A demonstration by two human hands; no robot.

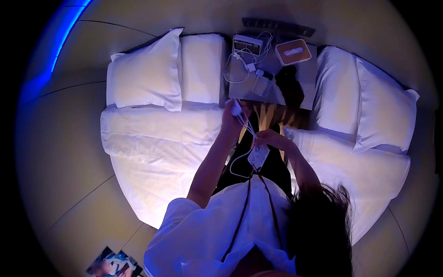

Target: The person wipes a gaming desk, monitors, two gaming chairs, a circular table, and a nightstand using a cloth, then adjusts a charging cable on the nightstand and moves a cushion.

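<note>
My left hand (229, 121) is closed around a white charger plug (236, 108) near the front edge of the nightstand. From it a white cable (249, 128) runs in several strands toward my right hand (275, 138), whose fingers pinch it. A loop of the cable hangs down beside my left leg. Just below my right hand, a badge card (258, 158) hangs on a dark lanyard (240, 214) around my neck. Whether the right fingers also touch the card I cannot make out.
The nightstand (240, 92) ahead bears a black-and-white box (248, 45), a white adapter with cords (251, 67), a clear container (261, 86), a tray (293, 52) and a dark bundle (290, 87). A bed with white pillows flanks each side: left bed (147, 168), right bed (350, 173).
</note>
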